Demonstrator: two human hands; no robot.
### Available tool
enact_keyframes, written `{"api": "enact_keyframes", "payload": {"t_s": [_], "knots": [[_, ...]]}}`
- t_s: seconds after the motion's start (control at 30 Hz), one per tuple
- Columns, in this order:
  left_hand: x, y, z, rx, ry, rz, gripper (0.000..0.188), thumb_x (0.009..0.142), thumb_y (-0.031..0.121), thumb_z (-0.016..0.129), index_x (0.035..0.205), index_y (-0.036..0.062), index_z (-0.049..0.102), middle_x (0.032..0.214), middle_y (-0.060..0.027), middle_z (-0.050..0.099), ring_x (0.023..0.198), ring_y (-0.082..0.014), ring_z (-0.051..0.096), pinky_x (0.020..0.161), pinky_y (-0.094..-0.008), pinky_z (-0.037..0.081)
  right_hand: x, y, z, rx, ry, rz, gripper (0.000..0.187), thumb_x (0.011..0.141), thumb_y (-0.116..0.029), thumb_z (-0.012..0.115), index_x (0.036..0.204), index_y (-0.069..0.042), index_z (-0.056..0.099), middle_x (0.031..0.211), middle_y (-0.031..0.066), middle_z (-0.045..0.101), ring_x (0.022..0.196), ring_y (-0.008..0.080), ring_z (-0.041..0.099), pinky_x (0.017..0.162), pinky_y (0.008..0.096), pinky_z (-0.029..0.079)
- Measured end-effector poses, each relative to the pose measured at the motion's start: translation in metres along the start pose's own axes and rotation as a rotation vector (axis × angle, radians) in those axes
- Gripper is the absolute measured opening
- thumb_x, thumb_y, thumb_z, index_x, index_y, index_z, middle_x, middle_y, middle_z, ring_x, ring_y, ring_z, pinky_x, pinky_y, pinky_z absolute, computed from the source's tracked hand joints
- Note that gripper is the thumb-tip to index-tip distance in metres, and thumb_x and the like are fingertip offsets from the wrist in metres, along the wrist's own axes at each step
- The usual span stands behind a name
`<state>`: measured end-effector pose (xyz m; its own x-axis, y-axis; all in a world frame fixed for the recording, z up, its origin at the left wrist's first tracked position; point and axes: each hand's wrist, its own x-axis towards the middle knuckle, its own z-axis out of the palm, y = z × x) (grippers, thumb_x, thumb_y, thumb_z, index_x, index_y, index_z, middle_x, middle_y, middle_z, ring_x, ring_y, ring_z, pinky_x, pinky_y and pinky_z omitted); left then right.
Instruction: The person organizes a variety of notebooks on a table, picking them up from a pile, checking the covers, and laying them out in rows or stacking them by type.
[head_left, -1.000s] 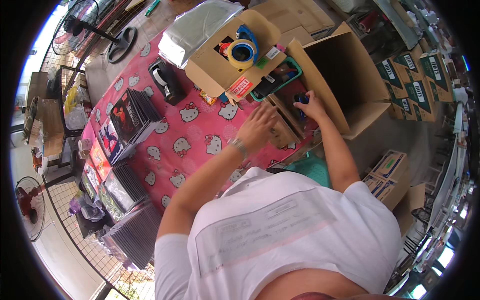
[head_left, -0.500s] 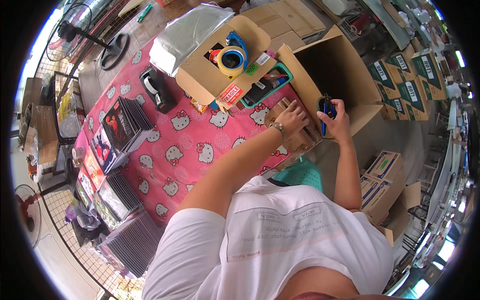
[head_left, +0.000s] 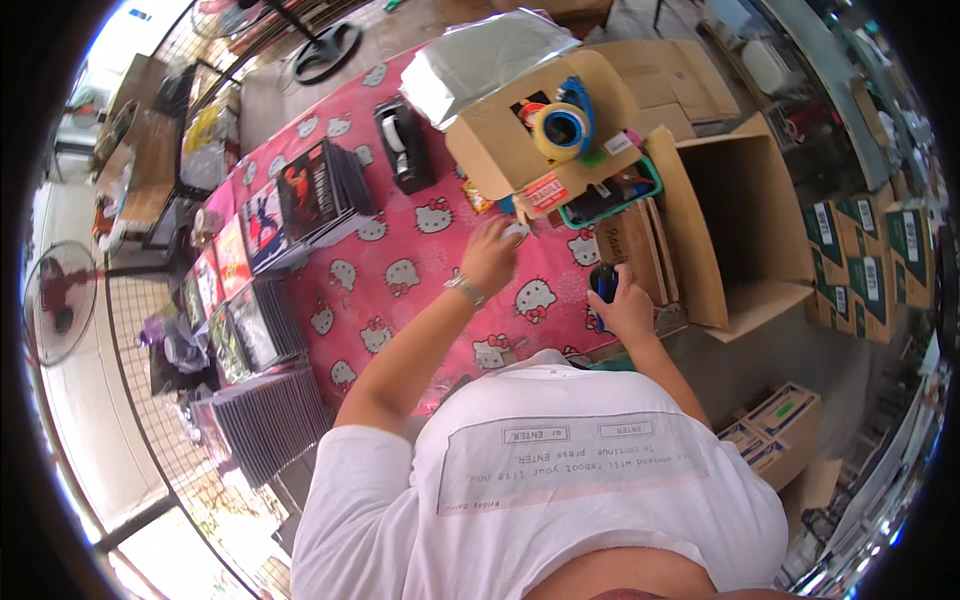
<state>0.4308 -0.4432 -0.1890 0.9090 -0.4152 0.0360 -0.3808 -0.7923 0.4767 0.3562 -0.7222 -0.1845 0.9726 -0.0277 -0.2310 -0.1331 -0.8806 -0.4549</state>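
Note:
My right hand [head_left: 628, 302] is closed around blue-handled pliers [head_left: 603, 281] with a dark head, held over the table's near right part. My left hand [head_left: 488, 258] is over the pink cloth [head_left: 440, 270], its fingers closed on a small whitish piece [head_left: 516, 231] too small to name. Just beyond that hand lies a small yellow-and-red packet [head_left: 476, 197]. To the right of the pliers, flat brown cardboard [head_left: 637, 250] rests against a large open carton [head_left: 692, 235].
An open box [head_left: 480, 150] has tape rolls [head_left: 562, 130] on it, beside a green basket [head_left: 657, 182] of tools. A black tape dispenser [head_left: 404, 150], silvery plastic sheets [head_left: 480, 65] and stacks of booklets [head_left: 322, 200] lie leftward. More cartons [head_left: 780, 425] stand on the floor.
My left hand has left the cardboard by the carton and moved left across the cloth, now with a small whitish piece. My right hand has brought the pliers left and nearer. The view has shifted.

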Motion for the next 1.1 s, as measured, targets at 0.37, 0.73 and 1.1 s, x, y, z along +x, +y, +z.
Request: {"api": "enact_keyframes", "payload": {"t_s": [0.37,0.73,1.1], "knots": [[-0.375,-0.045,0.024,-0.169,0.246,-1.017,0.027,0.078,0.014,0.063,0.103,0.0063,0.067,0.108,-0.0198,0.061,0.100,-0.0365,0.059,0.087,-0.0440,0.048,0.063,0.011,0.066,-0.372,0.318,-0.460,0.052,0.085,-0.009,0.051,0.137,-0.015,0.045,0.151,0.0122,0.031,0.139,0.0394,0.028,0.115,0.0508,0.023],[-0.528,-0.054,0.044,-1.221,1.023,-1.588,0.029,0.089,0.020,0.062,0.113,0.0051,0.060,0.085,-0.0066,0.066,0.072,-0.0232,0.066,0.057,-0.0373,0.053,0.042,-0.044,0.060,-0.321,0.324,-0.529,0.048,0.085,-0.015,0.062,0.131,-0.008,0.049,0.147,0.0170,0.034,0.136,0.0399,0.031,0.112,0.0533,0.026],[-0.734,-0.169,-0.302,-0.690,1.678,-1.091,0.062,0.098,0.054,0.039,0.138,0.0071,0.042,0.125,-0.0132,0.055,0.108,-0.0209,0.055,0.093,-0.0398,0.046,-0.167,-0.428,0.162,0.752,-0.981,-0.553,0.051,0.095,-0.028,0.058,0.135,0.001,0.045,0.129,0.0115,0.057,0.115,0.0185,0.057,0.094,0.0327,0.048]]}}
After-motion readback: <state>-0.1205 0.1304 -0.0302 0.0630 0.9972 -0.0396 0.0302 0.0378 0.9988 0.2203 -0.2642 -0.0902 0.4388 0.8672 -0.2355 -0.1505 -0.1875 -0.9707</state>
